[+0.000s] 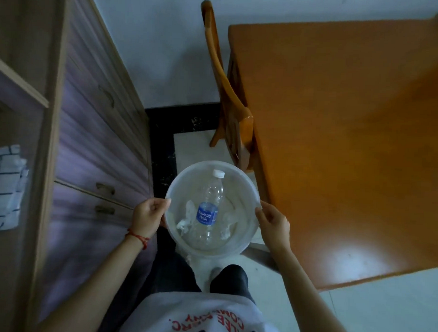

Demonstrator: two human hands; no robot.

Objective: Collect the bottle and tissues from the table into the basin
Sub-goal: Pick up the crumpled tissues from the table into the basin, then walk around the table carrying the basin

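Observation:
A round translucent white basin (240, 176) hangs in the air in front of me, above the floor and left of the table. A clear plastic bottle (209, 205) with a blue label and white cap lies inside it. Crumpled white tissues (187, 218) lie on either side of the bottle, one to the left and one to the right (227, 224). My left hand (148, 216) grips the basin's left rim. My right hand (273, 223) grips its right rim.
An orange wooden table (350, 145) fills the right side, with a wooden chair (230, 99) pushed against its left edge. A tall cabinet with drawers (94, 141) stands close on the left. Pale floor tiles with a dark border lie below.

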